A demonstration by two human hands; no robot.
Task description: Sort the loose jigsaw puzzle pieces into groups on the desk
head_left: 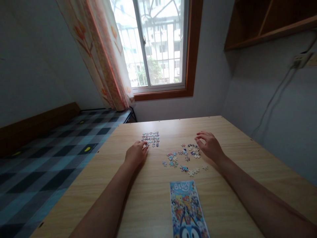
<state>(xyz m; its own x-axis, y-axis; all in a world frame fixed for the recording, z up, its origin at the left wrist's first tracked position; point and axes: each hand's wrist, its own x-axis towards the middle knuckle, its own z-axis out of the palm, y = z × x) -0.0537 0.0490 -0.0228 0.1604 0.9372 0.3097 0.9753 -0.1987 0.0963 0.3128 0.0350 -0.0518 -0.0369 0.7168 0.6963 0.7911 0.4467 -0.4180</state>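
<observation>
Head view: left hand [135,154], grip unclear, at puzzle patch [151,138]; right hand [211,146] open over pieces [183,158]

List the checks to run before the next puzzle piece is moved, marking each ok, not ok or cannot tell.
1. Joined block lies flat on the table: ok.
2. Left hand rests by the block's near edge: ok.
3. Left hand free of any piece: cannot tell.
4. Right hand open above the loose pieces: ok.
5. Loose pieces all face up: cannot tell, too small.
6. Picture card face up near the table's front edge: ok.
</observation>
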